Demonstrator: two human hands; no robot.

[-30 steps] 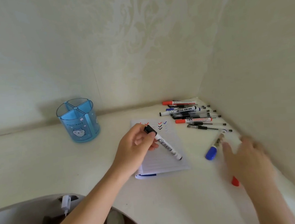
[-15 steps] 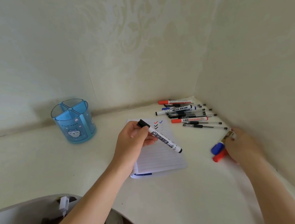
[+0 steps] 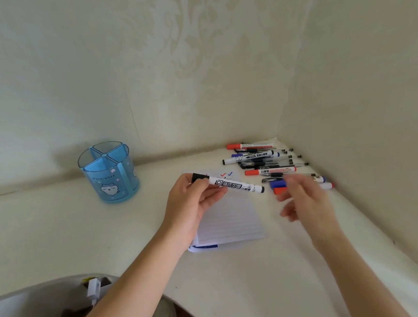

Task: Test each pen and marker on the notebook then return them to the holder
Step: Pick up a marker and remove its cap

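Note:
My left hand (image 3: 190, 205) grips a white marker with a black cap (image 3: 233, 185), held level above the lined notebook (image 3: 231, 222). The notebook lies on the desk with red, black and blue ticks near its top edge. My right hand (image 3: 305, 198) hovers blurred, fingers apart, holding nothing, just right of the marker's tip. A blue-capped marker (image 3: 278, 184) and a red-capped marker (image 3: 328, 186) lie side by side behind that hand. A pile of pens and markers (image 3: 263, 160) fills the far corner. The blue four-part holder (image 3: 109, 173) stands empty at the left.
Walls (image 3: 360, 82) meet at the corner right behind the pile. The white desk (image 3: 45, 230) has a curved front edge. Below it at lower left a grey surface carries a white charger plug (image 3: 93, 288).
My right hand let go of the blue and red markers near the wall and moved left toward the marker's tip. My left hand turned the marker more level.

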